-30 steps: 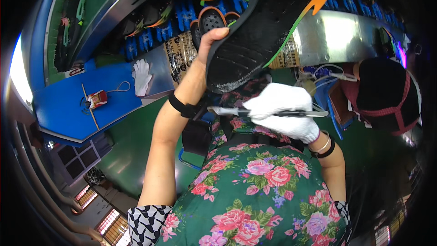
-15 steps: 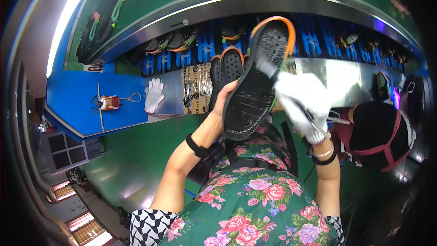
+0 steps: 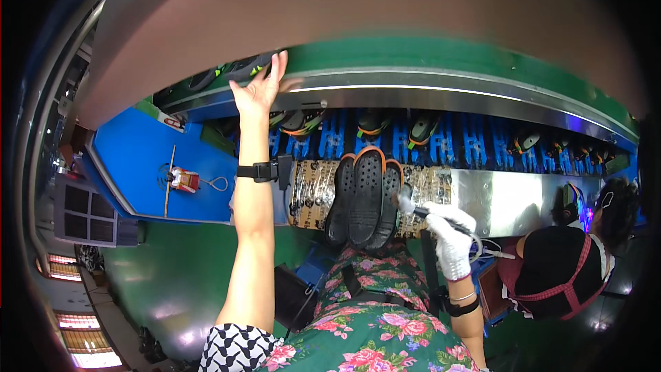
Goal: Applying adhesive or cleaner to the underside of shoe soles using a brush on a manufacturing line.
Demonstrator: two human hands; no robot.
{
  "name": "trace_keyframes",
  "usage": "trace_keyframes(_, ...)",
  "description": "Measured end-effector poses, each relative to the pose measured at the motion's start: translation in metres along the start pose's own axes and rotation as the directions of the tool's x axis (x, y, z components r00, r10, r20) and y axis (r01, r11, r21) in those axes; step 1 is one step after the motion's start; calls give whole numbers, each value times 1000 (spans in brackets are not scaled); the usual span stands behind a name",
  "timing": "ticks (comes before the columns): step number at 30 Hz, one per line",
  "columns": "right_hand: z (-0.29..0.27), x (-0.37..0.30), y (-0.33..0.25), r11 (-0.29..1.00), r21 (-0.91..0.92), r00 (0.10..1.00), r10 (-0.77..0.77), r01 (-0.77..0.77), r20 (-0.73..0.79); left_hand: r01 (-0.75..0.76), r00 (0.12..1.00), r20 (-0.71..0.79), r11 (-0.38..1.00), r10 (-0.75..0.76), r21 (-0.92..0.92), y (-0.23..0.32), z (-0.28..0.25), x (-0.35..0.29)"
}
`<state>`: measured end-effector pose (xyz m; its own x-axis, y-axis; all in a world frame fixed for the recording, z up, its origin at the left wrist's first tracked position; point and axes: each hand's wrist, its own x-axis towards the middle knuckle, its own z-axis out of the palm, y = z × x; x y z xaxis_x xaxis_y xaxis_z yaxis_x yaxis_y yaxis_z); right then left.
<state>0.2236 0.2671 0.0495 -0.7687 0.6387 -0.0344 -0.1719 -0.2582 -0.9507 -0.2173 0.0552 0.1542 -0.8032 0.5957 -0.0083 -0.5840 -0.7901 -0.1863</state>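
Note:
My left hand (image 3: 259, 89) is bare and stretched far forward over the green belt, its fingers spread. Just beside its fingertips lies a black shoe (image 3: 246, 67) with bright green marks; whether they touch I cannot tell. In a white glove, my right hand (image 3: 451, 238) grips a brush (image 3: 418, 211) with a black handle and pale bristles, from which a thin hose loops down. The bristles hang close to the right side of three black clogs (image 3: 366, 196) with orange rims and holes, which lean side by side on the bench in front of me.
Brown patterned covering (image 3: 310, 196) wraps part of the metal bench (image 3: 482, 193). Below the belt's metal edge (image 3: 413, 86), blue racks (image 3: 475, 141) carry several shoes. A blue panel (image 3: 151, 165) bearing a small red-and-white object stands left. A co-worker (image 3: 558, 269) sits at right.
My left hand has let go of a black shoe and reached forward to the belt. The right hand, still with the brush, has come down nearer the bench. The whole view has shifted.

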Motion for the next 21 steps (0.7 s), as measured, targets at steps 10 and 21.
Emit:
trace_keyframes(10, -29, -5, 35, 982, 167, 986, 107, -85, -129, -268, 929, 92, 481, 358, 835, -80, -17, -19)
trace_keyframes(21, -49, -39, 36, 922, 387, 938, 150, -19, -313, -270, 886, -25, -560, -462, 783, -351, -14, 115)
